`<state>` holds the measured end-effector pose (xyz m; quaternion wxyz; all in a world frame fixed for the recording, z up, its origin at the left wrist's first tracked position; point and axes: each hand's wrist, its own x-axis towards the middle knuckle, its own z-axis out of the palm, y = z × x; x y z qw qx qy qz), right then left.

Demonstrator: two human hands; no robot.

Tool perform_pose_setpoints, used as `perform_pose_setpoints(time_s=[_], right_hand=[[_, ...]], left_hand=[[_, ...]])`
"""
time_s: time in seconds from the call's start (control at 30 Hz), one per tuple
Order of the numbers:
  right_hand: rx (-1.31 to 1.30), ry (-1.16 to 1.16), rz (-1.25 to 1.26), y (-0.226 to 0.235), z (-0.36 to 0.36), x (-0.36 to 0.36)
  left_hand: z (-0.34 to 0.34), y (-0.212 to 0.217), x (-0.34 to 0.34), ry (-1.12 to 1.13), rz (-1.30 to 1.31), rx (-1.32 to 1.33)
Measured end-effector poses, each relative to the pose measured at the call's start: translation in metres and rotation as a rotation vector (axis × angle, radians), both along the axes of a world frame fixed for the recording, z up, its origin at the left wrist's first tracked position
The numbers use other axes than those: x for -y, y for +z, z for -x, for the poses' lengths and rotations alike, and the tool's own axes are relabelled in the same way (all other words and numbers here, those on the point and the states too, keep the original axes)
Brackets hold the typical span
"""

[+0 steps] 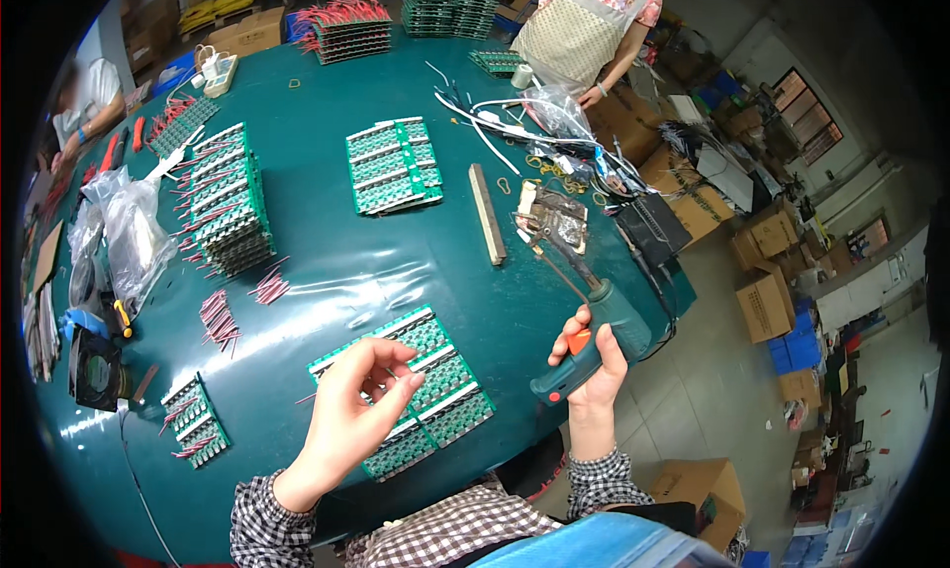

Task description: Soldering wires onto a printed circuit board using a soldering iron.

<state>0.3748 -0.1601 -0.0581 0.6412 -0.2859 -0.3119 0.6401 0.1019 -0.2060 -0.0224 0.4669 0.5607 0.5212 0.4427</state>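
My right hand [597, 375] is wrapped around the handle of a green soldering gun [623, 321] with an orange-red trigger. Its metal tip points away from me, by a stained solder pad [574, 220]. Over a panel of green circuit boards [450, 395] at the near edge of the table, my left hand [346, 405] is curled, thumb and fingers drawn close together. Whatever those fingers may hold is too small to make out. A short red wire [306, 399] shows just left of that hand.
Stacked boards with red wires [233, 207] stand at left, near loose red wires [220, 321]. More board panels [394, 167] and a wooden bar [487, 215] lie beyond my hands. White cables [495, 123] tangle at right. A person in an apron [574, 39] stands across the table.
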Motion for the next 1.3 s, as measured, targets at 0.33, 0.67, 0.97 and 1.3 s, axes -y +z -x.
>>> perform_pose_setpoints(time_s=[0.33, 0.67, 0.97, 1.3], right_hand=[[0.004, 0.052, -0.005, 0.011, 0.031, -0.002], [0.024, 0.176, -0.027, 0.002, 0.046, 0.010], [0.045, 0.173, -0.024, -0.011, 0.048, 0.006], [0.139, 0.120, 0.035, -0.016, 0.048, 0.007]], left_hand=[[-0.029, 0.005, -0.022, 0.074, 0.024, 0.363], [-0.033, 0.010, -0.061, 0.172, 0.116, 0.709], [-0.043, -0.002, -0.081, 0.163, 0.206, 0.914], [-0.044, -0.007, -0.084, 0.202, 0.306, 0.949]])
